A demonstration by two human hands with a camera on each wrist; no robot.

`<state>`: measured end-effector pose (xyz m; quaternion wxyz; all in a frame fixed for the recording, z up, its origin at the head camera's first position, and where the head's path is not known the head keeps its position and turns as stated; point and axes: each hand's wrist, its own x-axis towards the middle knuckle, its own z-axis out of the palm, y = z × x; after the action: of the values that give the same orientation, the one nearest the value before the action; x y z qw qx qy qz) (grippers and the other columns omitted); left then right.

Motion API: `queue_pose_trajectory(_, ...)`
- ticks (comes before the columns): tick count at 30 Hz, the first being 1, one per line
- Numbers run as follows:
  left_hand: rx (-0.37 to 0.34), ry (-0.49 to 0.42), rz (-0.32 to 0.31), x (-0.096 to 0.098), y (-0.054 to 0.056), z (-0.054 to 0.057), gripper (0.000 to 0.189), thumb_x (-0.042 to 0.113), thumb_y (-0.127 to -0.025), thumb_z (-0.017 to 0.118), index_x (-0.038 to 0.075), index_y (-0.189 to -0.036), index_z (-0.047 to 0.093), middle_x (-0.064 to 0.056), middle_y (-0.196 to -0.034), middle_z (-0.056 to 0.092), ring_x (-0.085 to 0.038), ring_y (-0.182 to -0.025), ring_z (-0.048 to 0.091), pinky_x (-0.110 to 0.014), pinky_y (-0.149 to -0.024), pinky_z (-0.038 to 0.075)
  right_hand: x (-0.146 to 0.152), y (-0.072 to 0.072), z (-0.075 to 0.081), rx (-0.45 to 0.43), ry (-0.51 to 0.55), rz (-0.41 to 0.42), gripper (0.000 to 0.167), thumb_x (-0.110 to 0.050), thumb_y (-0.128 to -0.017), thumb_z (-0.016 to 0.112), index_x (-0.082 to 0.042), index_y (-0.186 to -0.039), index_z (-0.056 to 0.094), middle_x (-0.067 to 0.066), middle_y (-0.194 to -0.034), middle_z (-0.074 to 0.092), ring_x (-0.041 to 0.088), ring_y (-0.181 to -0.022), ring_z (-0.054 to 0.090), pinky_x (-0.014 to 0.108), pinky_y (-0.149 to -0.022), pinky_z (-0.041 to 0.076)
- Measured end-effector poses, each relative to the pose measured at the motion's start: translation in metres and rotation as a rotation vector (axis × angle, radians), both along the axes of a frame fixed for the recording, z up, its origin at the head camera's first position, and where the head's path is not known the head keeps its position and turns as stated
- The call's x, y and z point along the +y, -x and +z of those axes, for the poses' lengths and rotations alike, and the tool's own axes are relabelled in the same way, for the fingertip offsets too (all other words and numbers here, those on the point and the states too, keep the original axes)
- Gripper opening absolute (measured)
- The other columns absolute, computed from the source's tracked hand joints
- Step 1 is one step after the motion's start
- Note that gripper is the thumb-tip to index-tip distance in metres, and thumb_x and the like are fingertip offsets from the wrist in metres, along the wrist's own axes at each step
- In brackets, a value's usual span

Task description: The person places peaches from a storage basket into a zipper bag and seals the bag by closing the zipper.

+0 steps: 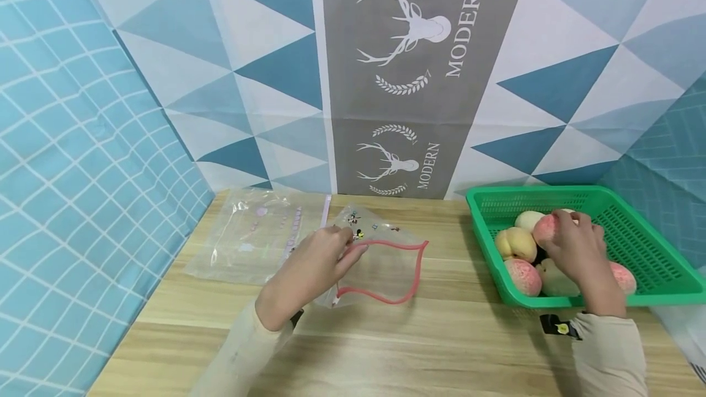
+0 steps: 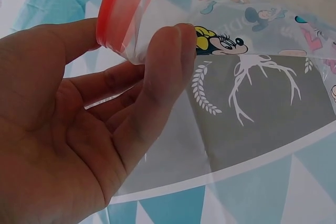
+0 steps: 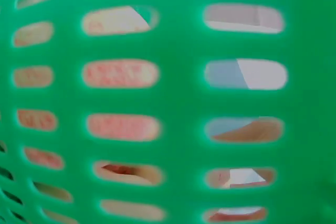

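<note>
My left hand (image 1: 315, 257) pinches the edge of a clear zip bag (image 1: 380, 271) with a red rim and cartoon prints. The bag's mouth gapes toward the right in the head view. In the left wrist view, thumb and fingers hold the bag beside its red zip strip (image 2: 113, 11). Inside a green basket (image 1: 496, 290) at the right, my right hand (image 1: 579, 250) grips a pink peach (image 1: 545, 230) from above. Several other peaches lie around it, among them a yellowish one (image 1: 516, 244) and a pink one (image 1: 523, 277). Basket slats hide this hand's grip in the right wrist view.
A second clear bag (image 1: 242, 256) with a purple strip lies flat on the wooden table (image 1: 386, 348), left of the red-rimmed bag. A patterned cloth (image 1: 276, 78) hangs behind the table, and blue checked cloth (image 1: 66, 170) covers the left side.
</note>
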<state>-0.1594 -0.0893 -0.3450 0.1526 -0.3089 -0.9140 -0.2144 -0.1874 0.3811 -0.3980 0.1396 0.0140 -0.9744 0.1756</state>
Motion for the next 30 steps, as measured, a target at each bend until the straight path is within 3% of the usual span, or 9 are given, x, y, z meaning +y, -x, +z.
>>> queue_pose_trajectory(3, -0.005, -0.001, 0.008, 0.0, 0.0, 0.001, 0.036, 0.029, -0.097, 0.065, 0.017, -0.067, 0.048, 0.005, -0.062, 0.038, -0.006, -0.052, 0.033, -0.021, -0.048, 0.033, 0.0, 0.001, -0.002, -0.041, 0.029, 0.041, 0.063, -0.012, -0.093, 0.066, 0.016, -0.138, 0.033, 0.051, -0.131, 0.028, 0.068, -0.11, 0.033, 0.074, -0.083, 0.032)
queue_pose_trajectory(7, -0.008, -0.001, 0.015, 0.0, 0.001, 0.001, 0.036, 0.029, -0.097, 0.066, 0.018, -0.067, 0.048, 0.005, -0.062, 0.039, -0.006, -0.052, 0.034, -0.021, -0.048, 0.033, 0.001, 0.003, -0.005, -0.032, 0.022, 0.083, 0.062, -0.011, -0.092, 0.068, 0.016, -0.137, 0.035, 0.05, -0.128, 0.034, 0.064, -0.106, 0.04, 0.071, -0.076, 0.038)
queue_pose_trajectory(12, -0.03, 0.003, 0.02, -0.001, -0.001, 0.003, 0.035, 0.028, -0.097, 0.066, 0.017, -0.068, 0.048, 0.004, -0.062, 0.04, -0.007, -0.052, 0.034, -0.022, -0.048, 0.033, 0.0, 0.002, -0.005, 0.048, 0.008, 0.092, 0.059, -0.009, -0.087, 0.072, 0.015, -0.132, 0.042, 0.048, -0.124, 0.04, 0.062, -0.106, 0.042, 0.07, -0.074, 0.038)
queue_pose_trajectory(17, -0.044, -0.001, 0.02, -0.002, -0.003, 0.004, 0.036, 0.027, -0.097, 0.066, 0.016, -0.068, 0.047, 0.004, -0.062, 0.04, -0.007, -0.053, 0.034, -0.022, -0.048, 0.033, -0.003, 0.0, 0.004, 0.108, 0.021, 0.071, 0.061, -0.013, -0.088, 0.073, 0.013, -0.134, 0.043, 0.045, -0.128, 0.041, 0.062, -0.112, 0.04, 0.074, -0.081, 0.035)
queue_pose_trajectory(30, -0.032, -0.002, 0.028, -0.001, -0.002, 0.005, 0.035, 0.026, -0.096, 0.066, 0.017, -0.068, 0.048, 0.005, -0.059, 0.04, -0.006, -0.051, 0.034, -0.021, -0.047, 0.031, -0.02, -0.014, 0.03, 0.175, 0.066, 0.06, 0.064, -0.02, -0.091, 0.072, 0.004, -0.142, 0.042, 0.037, -0.138, 0.041, 0.057, -0.121, 0.039, 0.073, -0.088, 0.032)
